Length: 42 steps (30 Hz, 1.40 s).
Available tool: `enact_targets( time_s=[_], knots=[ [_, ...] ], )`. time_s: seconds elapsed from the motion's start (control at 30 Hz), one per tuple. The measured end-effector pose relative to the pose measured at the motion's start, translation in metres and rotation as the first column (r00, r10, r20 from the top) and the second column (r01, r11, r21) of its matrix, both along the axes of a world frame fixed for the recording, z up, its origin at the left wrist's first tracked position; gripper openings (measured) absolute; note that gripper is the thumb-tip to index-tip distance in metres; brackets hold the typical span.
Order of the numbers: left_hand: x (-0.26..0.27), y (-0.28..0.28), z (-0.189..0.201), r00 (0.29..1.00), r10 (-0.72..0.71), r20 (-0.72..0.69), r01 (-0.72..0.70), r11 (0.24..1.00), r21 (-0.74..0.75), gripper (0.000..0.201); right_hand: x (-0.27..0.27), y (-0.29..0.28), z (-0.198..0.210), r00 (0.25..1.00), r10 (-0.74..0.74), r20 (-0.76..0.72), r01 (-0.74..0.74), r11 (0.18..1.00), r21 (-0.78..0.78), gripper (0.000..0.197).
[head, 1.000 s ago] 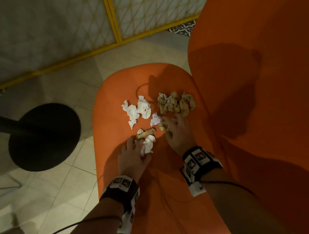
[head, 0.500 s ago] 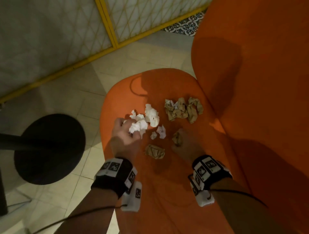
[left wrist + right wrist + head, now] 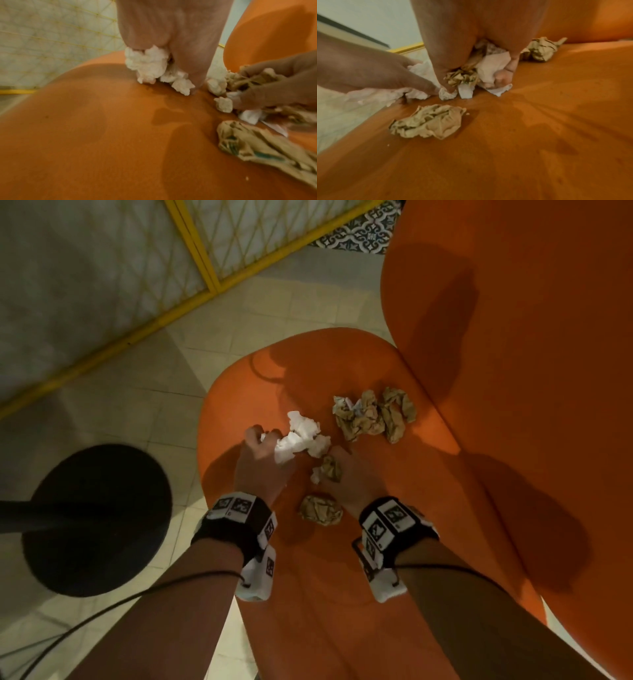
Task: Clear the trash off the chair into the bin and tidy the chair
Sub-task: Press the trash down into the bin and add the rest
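Observation:
Crumpled trash lies on the orange chair seat [image 3: 359, 594]. My left hand [image 3: 262, 455] grips a bunch of white tissue [image 3: 301, 440], seen bulging from the fist [image 3: 147, 63]. My right hand [image 3: 352, 477] is curled round a brown paper scrap with white bits [image 3: 329, 469], which shows between thumb and fingers [image 3: 471, 75]. One brown paper ball [image 3: 321, 509] lies loose between my wrists [image 3: 428, 121]. A larger clump of brown wads [image 3: 373, 414] sits farther back near the backrest.
The orange backrest [image 3: 513, 337] rises on the right. A black round base [image 3: 96, 518] stands on the tiled floor to the left. A yellow-framed lattice panel [image 3: 205, 251] runs along the far side. No bin is in view.
My left hand has shifted right and forward, gathering more white tissue into its fist. My right hand has closed on the small brown and white scraps in the middle.

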State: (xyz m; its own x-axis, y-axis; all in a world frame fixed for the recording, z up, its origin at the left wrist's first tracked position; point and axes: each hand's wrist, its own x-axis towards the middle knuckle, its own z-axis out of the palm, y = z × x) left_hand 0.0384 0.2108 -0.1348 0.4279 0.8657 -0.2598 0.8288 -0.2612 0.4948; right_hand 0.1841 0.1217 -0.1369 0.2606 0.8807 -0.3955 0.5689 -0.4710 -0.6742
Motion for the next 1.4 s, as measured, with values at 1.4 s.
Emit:
enact_targets(
  time_s=[1.4],
  knots=[
    [-0.150,-0.173,0.052,0.360,0.894,0.267,-0.760,0.447,-0.473,0.015,-0.087,-0.080,0.035,0.992,0.112,-0.059,-0.120,0.980,-0.156,0.035]
  ],
)
